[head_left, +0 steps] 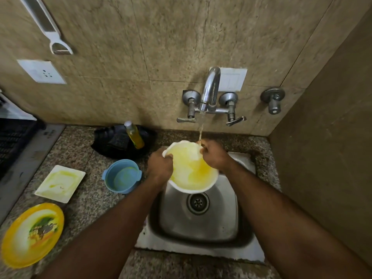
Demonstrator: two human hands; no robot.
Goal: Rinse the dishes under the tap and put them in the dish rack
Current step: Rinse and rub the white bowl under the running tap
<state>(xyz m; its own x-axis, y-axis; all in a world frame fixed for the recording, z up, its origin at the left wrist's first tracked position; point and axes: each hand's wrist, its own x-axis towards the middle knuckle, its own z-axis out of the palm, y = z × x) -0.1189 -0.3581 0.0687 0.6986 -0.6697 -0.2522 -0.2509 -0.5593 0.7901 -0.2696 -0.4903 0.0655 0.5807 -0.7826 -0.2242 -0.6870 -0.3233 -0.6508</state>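
White bowl [193,170] rinsed under the running tap [209,91]

Left hand [160,168] and right hand [214,156] each close their grip on its rim; the sink [227,218] lies below.

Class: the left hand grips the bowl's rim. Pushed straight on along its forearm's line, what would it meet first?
Probably the white bowl that the left hand already grips; depth beyond is unclear.
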